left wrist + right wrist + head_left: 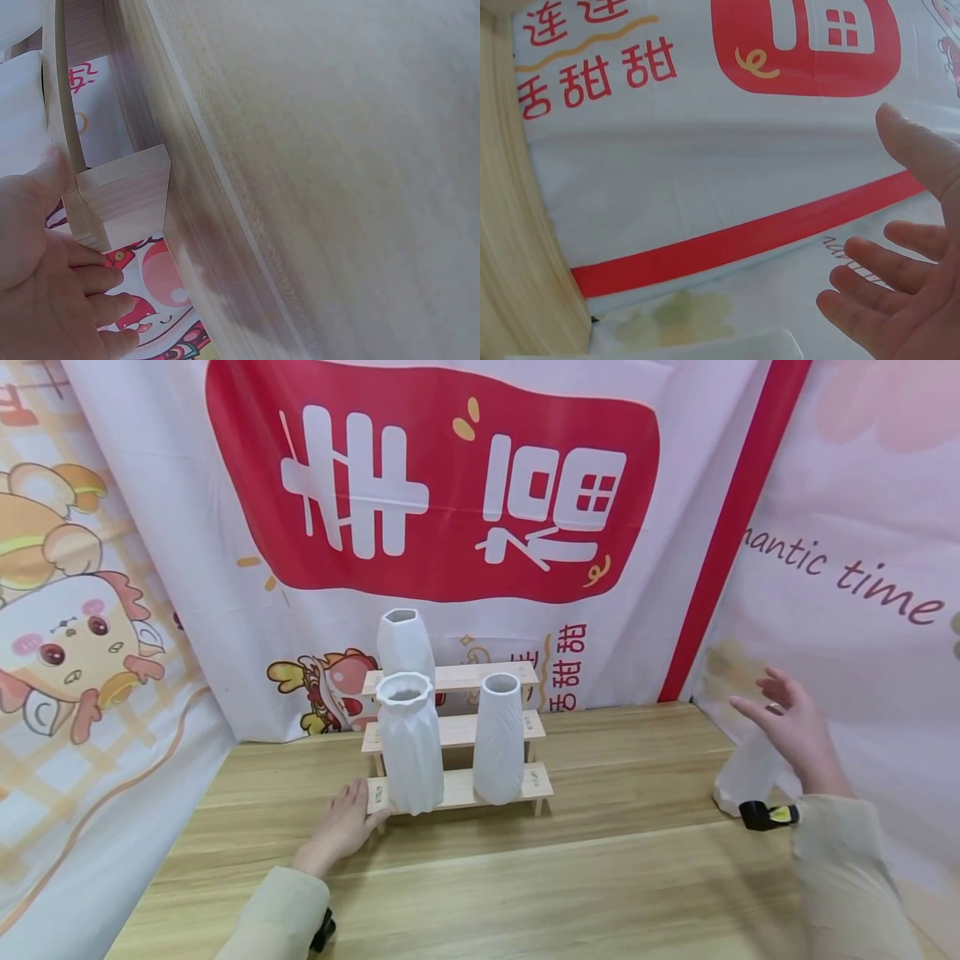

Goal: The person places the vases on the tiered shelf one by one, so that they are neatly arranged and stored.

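Note:
In the head view, my left hand (pixel 341 827) holds the left end of the bottom step of a three-tier wooden display stand (pixel 459 787). The left wrist view shows the thumb on the board's edge and the fingers by its end. A fluted white vase with a wavy rim (pixel 411 747) and a slim textured white vase (pixel 499 739) stand upright on the bottom step. A faceted white vase (pixel 405 643) rises at the back left, its lower part hidden. My right hand (pixel 798 727) is raised, fingers spread and holding nothing, partly covering another white vase (pixel 748 772) at the table's right.
A light wood-grain table (pixel 600 877) carries everything. Behind hangs a white cloth with a red printed panel (pixel 450 485). Printed cloths also hang at the left (pixel 67 635) and right (pixel 862 527), close to the table's sides.

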A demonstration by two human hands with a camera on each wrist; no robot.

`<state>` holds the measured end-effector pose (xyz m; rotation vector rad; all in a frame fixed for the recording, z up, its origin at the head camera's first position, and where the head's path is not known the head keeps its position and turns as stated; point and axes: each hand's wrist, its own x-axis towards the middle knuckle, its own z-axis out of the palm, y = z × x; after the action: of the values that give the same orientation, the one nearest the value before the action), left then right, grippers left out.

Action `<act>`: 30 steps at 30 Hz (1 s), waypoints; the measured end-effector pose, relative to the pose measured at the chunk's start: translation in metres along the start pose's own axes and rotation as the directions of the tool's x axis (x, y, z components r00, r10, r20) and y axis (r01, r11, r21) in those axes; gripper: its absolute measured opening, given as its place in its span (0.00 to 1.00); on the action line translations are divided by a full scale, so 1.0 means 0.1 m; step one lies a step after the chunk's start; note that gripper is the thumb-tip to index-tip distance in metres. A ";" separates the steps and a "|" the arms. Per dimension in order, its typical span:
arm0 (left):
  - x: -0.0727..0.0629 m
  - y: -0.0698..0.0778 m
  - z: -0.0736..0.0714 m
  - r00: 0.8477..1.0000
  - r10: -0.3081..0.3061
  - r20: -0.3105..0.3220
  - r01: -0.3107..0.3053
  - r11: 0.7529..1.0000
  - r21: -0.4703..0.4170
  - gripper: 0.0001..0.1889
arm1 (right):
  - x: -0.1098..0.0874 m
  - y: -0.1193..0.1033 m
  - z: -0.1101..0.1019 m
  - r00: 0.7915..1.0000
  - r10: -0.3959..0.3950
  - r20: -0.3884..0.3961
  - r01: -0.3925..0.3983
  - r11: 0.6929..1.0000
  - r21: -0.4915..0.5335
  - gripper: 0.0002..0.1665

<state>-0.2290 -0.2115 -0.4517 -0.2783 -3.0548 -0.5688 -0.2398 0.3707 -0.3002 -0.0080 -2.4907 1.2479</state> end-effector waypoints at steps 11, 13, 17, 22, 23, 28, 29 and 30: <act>-0.01 0.01 0.00 1.000 -0.005 -0.003 0.005 1.000 0.005 0.39 | -0.06 0.16 -0.10 0.997 0.052 -0.063 -0.049 0.998 0.041 0.51; -0.01 0.00 0.00 1.000 -0.007 -0.003 0.007 1.000 0.003 0.39 | -0.06 0.21 -0.12 0.995 0.053 -0.089 -0.049 0.998 0.041 0.50; 0.01 -0.01 0.01 1.000 -0.009 -0.005 0.009 1.000 -0.001 0.39 | -0.05 0.29 -0.14 0.992 0.058 -0.115 -0.054 0.998 0.040 0.50; 0.00 -0.01 0.00 1.000 -0.011 -0.002 0.011 1.000 -0.007 0.38 | -0.04 0.38 -0.15 0.993 0.078 -0.094 -0.074 0.996 0.045 0.51; 0.00 -0.01 0.00 1.000 -0.012 0.000 0.012 1.000 -0.008 0.38 | -0.05 0.40 -0.15 0.993 0.081 -0.090 -0.077 0.996 0.046 0.51; 0.00 0.00 -0.01 1.000 -0.012 0.004 0.012 1.000 -0.014 0.39 | -0.05 0.53 -0.13 0.993 0.091 -0.079 -0.085 0.993 0.078 0.51; 0.00 0.01 -0.01 1.000 -0.012 0.005 0.012 1.000 -0.015 0.39 | -0.05 0.55 -0.13 0.992 0.096 -0.078 -0.089 0.992 0.085 0.51; -0.01 0.01 -0.02 1.000 -0.011 0.006 0.011 1.000 -0.017 0.39 | -0.05 0.57 -0.12 0.992 0.101 -0.077 -0.094 0.991 0.091 0.51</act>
<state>-0.2282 -0.2114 -0.4499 -0.2641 -3.0608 -0.5952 -0.2401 0.4144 -0.3390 -0.1576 -2.3903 1.3666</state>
